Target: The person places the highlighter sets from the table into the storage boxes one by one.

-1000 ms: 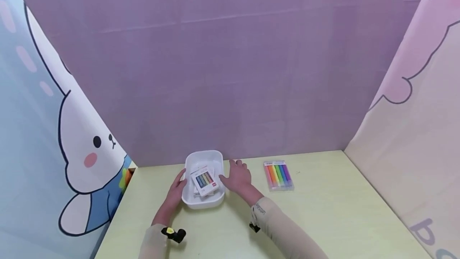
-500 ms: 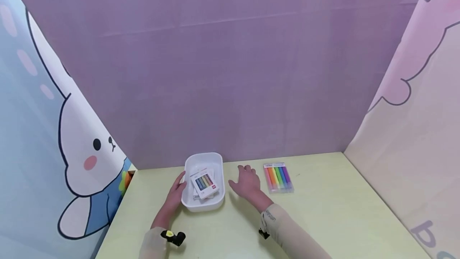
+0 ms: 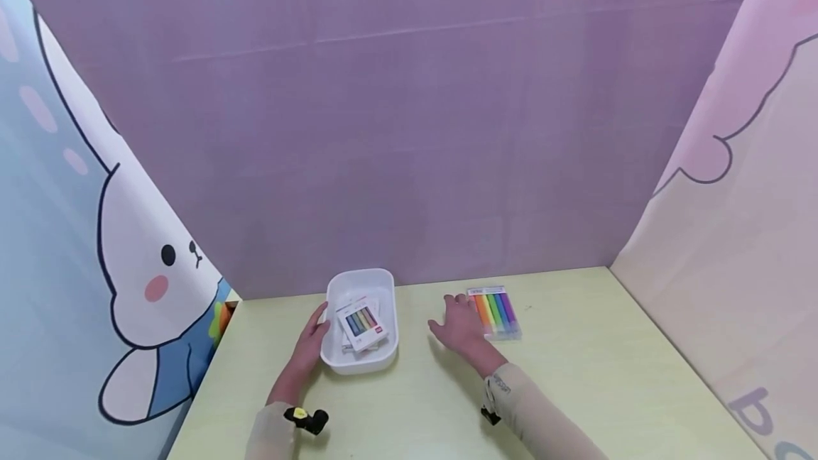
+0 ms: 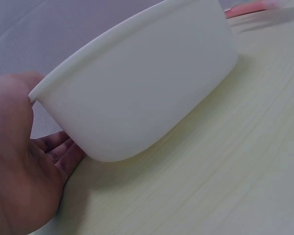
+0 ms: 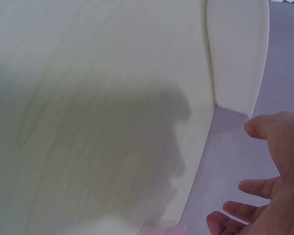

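A white plastic storage bin [image 3: 359, 366] stands on the table, and my left hand [image 3: 311, 339] holds it at its left side. In the left wrist view the thumb lies at the rim of the bin [image 4: 147, 83], while the fingers [image 4: 68, 156] reach down beside its outer wall. Inside the bin lies a small white box [image 3: 363, 325] with colored sticks pictured on it, on top of another flat white pack. My right hand [image 3: 461, 329] hovers with spread fingers, holding nothing, and partly covers the left edge of a clear pack of rainbow-colored markers [image 3: 501, 314].
The pale wooden table [image 3: 409, 417] runs back to a purple cloth wall [image 3: 409, 126]. Printed panels rise on both sides, with a cartoon rabbit [image 3: 140, 289] at the left.
My right hand has left the bin's right side and moved rightward to the marker pack. The left hand has stayed on the bin, which has barely moved.
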Action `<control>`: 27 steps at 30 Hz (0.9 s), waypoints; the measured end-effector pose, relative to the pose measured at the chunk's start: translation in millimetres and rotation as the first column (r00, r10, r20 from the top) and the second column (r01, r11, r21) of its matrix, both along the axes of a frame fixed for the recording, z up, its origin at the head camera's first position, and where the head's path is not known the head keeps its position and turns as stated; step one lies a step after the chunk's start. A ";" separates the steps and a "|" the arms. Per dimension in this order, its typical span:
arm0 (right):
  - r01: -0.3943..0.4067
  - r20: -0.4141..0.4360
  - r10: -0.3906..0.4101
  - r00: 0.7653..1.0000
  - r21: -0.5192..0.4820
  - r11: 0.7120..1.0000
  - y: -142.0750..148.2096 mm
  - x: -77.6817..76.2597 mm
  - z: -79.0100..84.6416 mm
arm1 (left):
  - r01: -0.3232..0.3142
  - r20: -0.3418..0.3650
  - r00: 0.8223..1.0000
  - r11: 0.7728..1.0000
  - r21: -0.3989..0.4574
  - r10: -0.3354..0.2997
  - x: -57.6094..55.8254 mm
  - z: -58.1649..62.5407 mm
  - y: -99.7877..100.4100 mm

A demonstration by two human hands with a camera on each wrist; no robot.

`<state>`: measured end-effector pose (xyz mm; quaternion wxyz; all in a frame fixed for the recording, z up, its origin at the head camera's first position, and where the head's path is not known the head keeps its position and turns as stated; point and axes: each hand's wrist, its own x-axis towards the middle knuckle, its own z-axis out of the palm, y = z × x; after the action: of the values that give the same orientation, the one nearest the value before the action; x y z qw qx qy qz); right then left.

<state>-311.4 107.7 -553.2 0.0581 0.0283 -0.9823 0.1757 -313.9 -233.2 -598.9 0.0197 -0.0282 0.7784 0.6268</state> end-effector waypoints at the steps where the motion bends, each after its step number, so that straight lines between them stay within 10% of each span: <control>1: 0.005 -0.004 -0.004 1.000 0.003 1.000 2.9 0.3 -0.2 | 0.001 0.001 1.000 1.000 -0.002 -0.001 -0.2 0.1 0.1; 27: 0.094 -0.028 -0.092 0.995 0.072 0.993 51.4 -2.8 -12.4 | 0.001 0.025 1.000 1.000 0.027 -0.002 -1.2 -0.2 0.6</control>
<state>-314.1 159.1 -565.7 0.0771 -0.0133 -0.9876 0.1361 -315.2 -232.6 -599.1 0.0302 -0.0353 0.7696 0.6368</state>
